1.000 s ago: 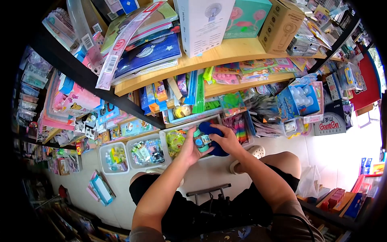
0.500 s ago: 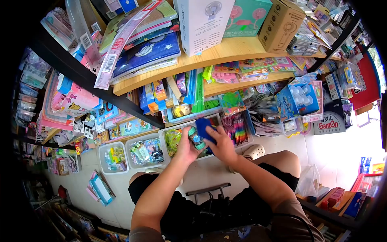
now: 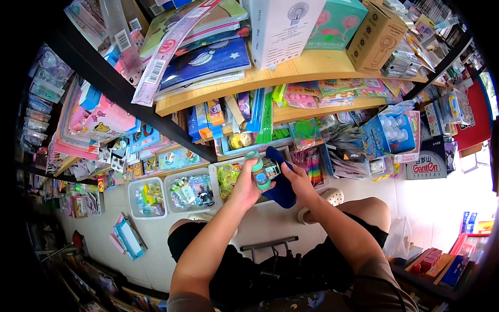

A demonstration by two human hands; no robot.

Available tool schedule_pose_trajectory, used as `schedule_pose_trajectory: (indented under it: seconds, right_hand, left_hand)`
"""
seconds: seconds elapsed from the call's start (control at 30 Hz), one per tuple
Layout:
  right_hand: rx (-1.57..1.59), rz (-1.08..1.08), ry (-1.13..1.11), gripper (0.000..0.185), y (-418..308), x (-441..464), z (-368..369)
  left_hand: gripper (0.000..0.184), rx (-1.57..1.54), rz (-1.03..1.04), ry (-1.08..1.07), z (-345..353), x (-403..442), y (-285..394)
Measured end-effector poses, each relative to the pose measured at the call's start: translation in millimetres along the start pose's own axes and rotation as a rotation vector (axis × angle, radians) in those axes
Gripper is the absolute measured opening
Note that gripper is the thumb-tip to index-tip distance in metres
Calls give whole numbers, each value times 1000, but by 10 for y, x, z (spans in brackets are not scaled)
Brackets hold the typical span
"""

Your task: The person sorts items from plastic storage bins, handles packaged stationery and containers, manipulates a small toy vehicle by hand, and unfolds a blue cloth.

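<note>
My left hand [image 3: 246, 185] is closed around a small toy with green wheel-like ends [image 3: 261, 178], possibly a toy car; a clear or dark part of it shows at its right side. In my right hand [image 3: 300, 183] is a dark blue cloth [image 3: 283, 191], gripped by the fingers and hanging down beside the toy. The cloth lies close against the toy's right side; whether it touches cannot be made out. Both hands are above a grey bin [image 3: 213, 174] with yellow-green packets [image 3: 227, 179] and rainbow-coloured packets [image 3: 315, 165] in it.
Two white tubs [image 3: 164, 208] of small packaged goods stand on the floor at left. Wooden shelves [image 3: 208, 88] with notebooks and fan boxes rise ahead. A blue open box [image 3: 134, 242] lies on the floor. A Ganten carton [image 3: 427, 167] stands at right, a stool [image 3: 268, 243] below.
The toy has been turned in my left hand, so its green ends now face up. My right hand has shifted right and down, and the cloth now hangs lower. The view has tilted slightly.
</note>
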State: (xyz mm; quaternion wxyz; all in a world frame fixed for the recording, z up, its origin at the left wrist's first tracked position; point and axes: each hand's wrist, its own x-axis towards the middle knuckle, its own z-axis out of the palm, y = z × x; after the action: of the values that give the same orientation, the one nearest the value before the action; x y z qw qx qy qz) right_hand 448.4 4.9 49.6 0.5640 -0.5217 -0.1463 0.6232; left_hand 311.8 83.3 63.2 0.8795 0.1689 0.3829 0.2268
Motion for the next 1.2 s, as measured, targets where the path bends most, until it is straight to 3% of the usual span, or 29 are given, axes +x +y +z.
schedule_pose_trajectory:
  seconds: [0.3,0.4,0.5,0.6,0.7,0.77,0.87,0.9,1.03,1.2]
  right_hand:
    - [-146,-118,-129,33,-115,-146,-58]
    - [-196,-286,-78,29,-101,-124,-160]
    - [-763,-524,147,27,-183,-151,-151]
    - [-1011,-653,109,28,-76,-186,-181]
    - [-934,-488,-6,27,-104,-270,-185]
    - [-870,-379,-23,38,-130,-321,-159]
    - [-702,-474,-168,40,84,-187,-242]
    - [-646,-401,-184,41,1,-265,-169]
    - [-683,-218,-130,40,-45,-342,-108]
    - [-644,-265,-2,39,33,-297,-149]
  left_hand:
    - [37,111,309,86,-93,-1,24]
    - [39,42,302,82,-136,-25,114]
    - [46,-4,291,38,-301,92,97]
    - [47,-57,244,-38,-381,130,77]
    - [42,-117,209,-115,-322,80,86]
    - [44,-23,231,-135,-293,79,66]
    - [50,70,223,-204,-231,76,35]
    - [51,101,237,-207,-177,59,15]
    - [54,261,255,-304,-91,74,-31]
    - [54,286,304,-358,-23,99,-31]
